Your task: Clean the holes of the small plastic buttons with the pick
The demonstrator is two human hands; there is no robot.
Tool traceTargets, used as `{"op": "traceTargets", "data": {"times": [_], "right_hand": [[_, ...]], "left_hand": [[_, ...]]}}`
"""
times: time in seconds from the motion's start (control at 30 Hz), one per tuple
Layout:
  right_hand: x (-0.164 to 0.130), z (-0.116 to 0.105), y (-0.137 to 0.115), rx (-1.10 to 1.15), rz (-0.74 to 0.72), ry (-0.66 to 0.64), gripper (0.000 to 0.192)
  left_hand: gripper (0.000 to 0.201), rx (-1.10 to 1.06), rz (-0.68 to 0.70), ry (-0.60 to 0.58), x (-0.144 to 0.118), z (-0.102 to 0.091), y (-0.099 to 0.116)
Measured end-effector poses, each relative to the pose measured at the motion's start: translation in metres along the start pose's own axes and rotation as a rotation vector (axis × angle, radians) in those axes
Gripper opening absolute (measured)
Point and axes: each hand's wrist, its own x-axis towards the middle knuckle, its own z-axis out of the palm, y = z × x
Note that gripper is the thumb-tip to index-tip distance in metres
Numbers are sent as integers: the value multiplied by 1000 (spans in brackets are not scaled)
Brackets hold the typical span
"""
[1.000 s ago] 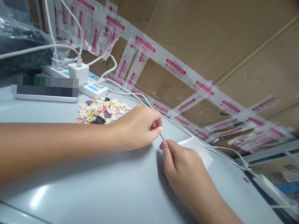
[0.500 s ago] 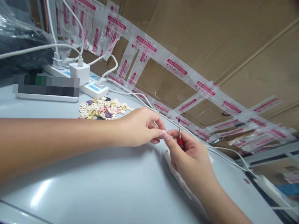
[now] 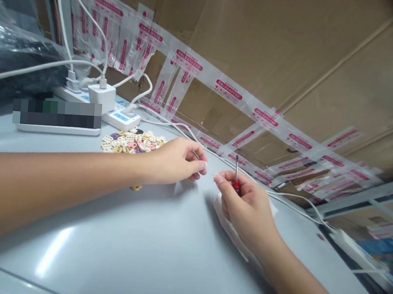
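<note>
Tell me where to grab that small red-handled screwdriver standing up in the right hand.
Probably by the bare metal shaft of the small red-handled screwdriver, pinched from above. It points upward, clear of the right hand, whose fingers wrap the red handle, so only the shaft is free. The left hand is nearest to reach it.

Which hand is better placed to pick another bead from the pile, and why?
Left. The left hand lies beside the bead pile with nothing seen in it; the right hand grips a screwdriver, farther off.
</note>
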Motion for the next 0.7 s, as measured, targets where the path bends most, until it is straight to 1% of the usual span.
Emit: {"op": "traceTargets", "data": {"times": [0.07, 0.13, 0.27, 0.33, 0.47, 0.7], "right_hand": [[0, 1, -1, 40, 26, -19, 36], [0, 1, -1, 83, 53, -46, 37], [-1, 1, 2, 126, 71, -72, 39], [-1, 0, 4, 102, 54, -71, 38], [-1, -2, 9, 2, -14, -56, 35], [-3, -1, 8, -66, -42, -52, 36]], "left_hand": [[7, 23, 6, 13, 1, -4, 0], [12, 96, 21, 4, 1, -7, -1], [17, 243, 73, -88, -2, -8, -1], [20, 282, 115, -122, -3, -7, 0], [18, 348, 172, -125, -6, -5, 2], [15, 424, 152, -148, -8, -4, 7]]}}
